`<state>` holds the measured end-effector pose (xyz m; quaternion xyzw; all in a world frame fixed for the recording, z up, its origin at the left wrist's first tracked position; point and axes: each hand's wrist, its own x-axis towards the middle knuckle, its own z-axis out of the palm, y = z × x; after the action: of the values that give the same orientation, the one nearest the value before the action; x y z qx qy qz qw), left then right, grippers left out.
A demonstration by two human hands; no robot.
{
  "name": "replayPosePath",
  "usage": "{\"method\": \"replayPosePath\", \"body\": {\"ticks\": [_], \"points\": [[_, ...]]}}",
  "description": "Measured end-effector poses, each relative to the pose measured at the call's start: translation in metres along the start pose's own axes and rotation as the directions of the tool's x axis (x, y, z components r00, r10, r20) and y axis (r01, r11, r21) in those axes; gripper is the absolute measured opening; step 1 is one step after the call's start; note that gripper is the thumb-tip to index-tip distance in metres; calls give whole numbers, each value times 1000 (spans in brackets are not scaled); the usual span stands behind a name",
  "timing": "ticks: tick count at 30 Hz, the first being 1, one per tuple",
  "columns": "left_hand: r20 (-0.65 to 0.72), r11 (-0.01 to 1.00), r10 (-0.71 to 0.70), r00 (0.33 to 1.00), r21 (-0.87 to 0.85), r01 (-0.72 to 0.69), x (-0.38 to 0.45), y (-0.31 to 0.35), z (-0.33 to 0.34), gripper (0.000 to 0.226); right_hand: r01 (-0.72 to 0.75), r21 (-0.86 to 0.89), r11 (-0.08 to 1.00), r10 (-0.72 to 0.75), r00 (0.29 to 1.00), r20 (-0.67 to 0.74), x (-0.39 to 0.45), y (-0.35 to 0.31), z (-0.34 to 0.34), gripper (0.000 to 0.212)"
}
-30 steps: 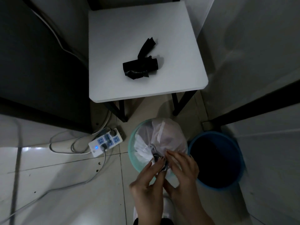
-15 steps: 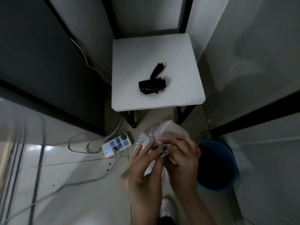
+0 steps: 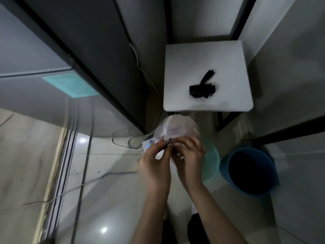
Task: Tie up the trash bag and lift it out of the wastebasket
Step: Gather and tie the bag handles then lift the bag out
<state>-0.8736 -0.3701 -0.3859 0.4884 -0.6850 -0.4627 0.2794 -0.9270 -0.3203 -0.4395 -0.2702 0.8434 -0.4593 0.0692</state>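
A translucent white trash bag [image 3: 176,126], bulging and full, hangs lifted in front of me, above and to the left of the pale green wastebasket [image 3: 212,159]. My left hand [image 3: 154,162] and my right hand [image 3: 189,155] pinch the bag's gathered neck together, fingertips meeting near its top. The hands hide the knot area and most of the wastebasket's opening.
A blue bucket [image 3: 249,170] stands right of the wastebasket. A white table [image 3: 205,55] with a roll of black bags [image 3: 202,88] is behind. A power strip [image 3: 146,144] with cables lies on the tiled floor at left, beside a dark cabinet [image 3: 98,55].
The bag has risen out of the wastebasket with both hands still gripping its neck. My view has swung left, showing more floor and the cabinet.
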Motion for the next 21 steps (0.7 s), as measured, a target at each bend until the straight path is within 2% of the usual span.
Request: {"method": "replayPosePath", "body": {"ticks": [4, 11, 16, 21], "points": [[16, 1000, 20, 1000, 14, -20, 14, -23, -21, 29, -19, -58, 998, 21, 999, 32, -7, -7, 29, 10], [34, 999, 24, 999, -47, -22, 25, -54, -55, 33, -30, -62, 998, 28, 999, -33, -28, -23, 68, 9], [77, 997, 58, 995, -50, -54, 33, -52, -70, 37, -3, -49, 999, -3, 994, -112, -29, -39, 69, 21], [120, 994, 96, 988, -57, -89, 44, -37, -62, 35, 15, -95, 995, -31, 986, -164, -13, -42, 59, 21]]}}
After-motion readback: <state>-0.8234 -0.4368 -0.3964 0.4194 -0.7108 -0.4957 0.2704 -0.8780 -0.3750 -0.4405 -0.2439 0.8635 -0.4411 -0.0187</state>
